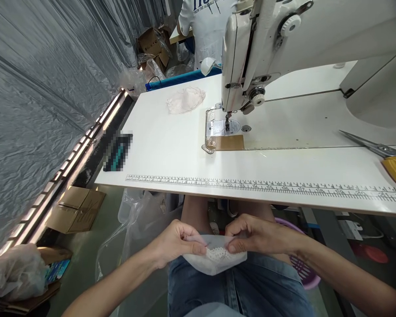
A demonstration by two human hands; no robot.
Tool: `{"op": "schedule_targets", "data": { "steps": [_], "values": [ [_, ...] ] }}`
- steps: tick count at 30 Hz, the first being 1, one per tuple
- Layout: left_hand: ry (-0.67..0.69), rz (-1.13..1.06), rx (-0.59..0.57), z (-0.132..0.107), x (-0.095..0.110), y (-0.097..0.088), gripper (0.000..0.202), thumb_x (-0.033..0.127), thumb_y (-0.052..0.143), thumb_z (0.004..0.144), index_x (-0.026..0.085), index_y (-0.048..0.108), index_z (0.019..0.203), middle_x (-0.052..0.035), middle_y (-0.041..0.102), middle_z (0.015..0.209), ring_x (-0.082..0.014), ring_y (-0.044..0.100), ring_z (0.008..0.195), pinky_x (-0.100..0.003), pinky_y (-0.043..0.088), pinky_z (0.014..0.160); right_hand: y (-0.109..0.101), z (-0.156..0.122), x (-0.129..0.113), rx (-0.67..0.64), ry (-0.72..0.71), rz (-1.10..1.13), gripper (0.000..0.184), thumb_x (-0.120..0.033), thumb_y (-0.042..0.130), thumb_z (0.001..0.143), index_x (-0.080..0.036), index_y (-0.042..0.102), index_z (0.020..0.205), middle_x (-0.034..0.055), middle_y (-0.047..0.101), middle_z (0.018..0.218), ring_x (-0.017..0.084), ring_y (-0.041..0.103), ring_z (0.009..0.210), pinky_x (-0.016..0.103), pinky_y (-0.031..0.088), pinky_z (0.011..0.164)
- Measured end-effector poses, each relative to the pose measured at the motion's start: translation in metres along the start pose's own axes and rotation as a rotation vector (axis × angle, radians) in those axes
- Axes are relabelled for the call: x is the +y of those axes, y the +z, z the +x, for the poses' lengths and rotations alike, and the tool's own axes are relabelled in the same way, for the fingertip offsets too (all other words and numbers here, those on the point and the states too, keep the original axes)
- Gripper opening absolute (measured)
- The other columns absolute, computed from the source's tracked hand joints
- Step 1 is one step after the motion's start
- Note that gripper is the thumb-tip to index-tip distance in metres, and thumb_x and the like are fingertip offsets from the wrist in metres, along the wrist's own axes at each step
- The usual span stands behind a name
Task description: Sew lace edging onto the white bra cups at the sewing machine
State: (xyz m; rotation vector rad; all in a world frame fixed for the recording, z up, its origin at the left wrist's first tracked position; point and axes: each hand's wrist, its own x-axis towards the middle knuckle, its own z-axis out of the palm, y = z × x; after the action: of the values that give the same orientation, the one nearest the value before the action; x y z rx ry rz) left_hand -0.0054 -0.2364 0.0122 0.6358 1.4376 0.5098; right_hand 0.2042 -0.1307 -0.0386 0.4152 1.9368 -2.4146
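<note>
Over my lap, in front of the table edge, both hands hold a small sheer white fabric pouch [214,262] with little white beads or a beaded trim showing at its upper middle. My left hand [181,240] pinches its left top edge between thumb and fingers. On the other side my right hand [251,235] grips the right top edge the same way. Whether the white bits are loose or sewn on, I cannot tell. Beyond the table edge stands a white sewing machine [240,57], its needle and presser foot [227,122] above the metal plate.
Yellow-handled scissors [383,152] lie at the table's right. A pale sheer cloth piece [186,100] rests left of the machine. A printed ruler [251,182] runs along the front edge. Below are a purple basket [305,268], a cardboard box [74,209] and plastic bags. A person [204,33] sits beyond.
</note>
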Motion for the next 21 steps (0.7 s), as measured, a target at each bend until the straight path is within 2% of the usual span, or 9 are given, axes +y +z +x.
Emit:
{"op": "schedule_targets", "data": {
  "steps": [5, 11, 21],
  "values": [
    [0.005, -0.001, 0.004, 0.0014, -0.0037, -0.0027, 0.03, 0.034, 0.085, 0.053, 0.011, 0.074, 0.069, -0.0015, 0.065, 0.06, -0.0076, 0.052, 0.055, -0.018, 0.039, 0.055, 0.0001, 0.0013, 0.002, 0.003, 0.013, 0.002, 0.032, -0.04, 0.066, 0.078, -0.008, 0.071, 0.077, 0.0017, 0.059, 0.066, 0.013, 0.052, 0.064, 0.023, 0.039, 0.059],
    [-0.008, -0.031, 0.014, 0.0037, -0.0037, -0.0014, 0.032, 0.034, 0.085, 0.052, 0.01, 0.073, 0.069, -0.0021, 0.066, 0.061, -0.0082, 0.053, 0.055, -0.019, 0.039, 0.055, 0.004, 0.0058, 0.0004, 0.019, 0.037, -0.058, 0.028, -0.036, 0.073, 0.069, -0.009, 0.071, 0.079, 0.001, 0.059, 0.066, 0.013, 0.051, 0.062, 0.021, 0.037, 0.054],
    [0.016, -0.014, -0.048, 0.0045, -0.004, -0.0015, 0.031, 0.035, 0.082, 0.057, 0.011, 0.075, 0.075, -0.0048, 0.069, 0.068, -0.0108, 0.057, 0.062, -0.021, 0.044, 0.061, 0.0024, 0.0035, -0.0007, -0.003, 0.031, -0.092, 0.03, -0.039, 0.068, 0.074, -0.01, 0.072, 0.078, 0.0026, 0.061, 0.068, 0.014, 0.052, 0.062, 0.023, 0.038, 0.055]
  ]
}}
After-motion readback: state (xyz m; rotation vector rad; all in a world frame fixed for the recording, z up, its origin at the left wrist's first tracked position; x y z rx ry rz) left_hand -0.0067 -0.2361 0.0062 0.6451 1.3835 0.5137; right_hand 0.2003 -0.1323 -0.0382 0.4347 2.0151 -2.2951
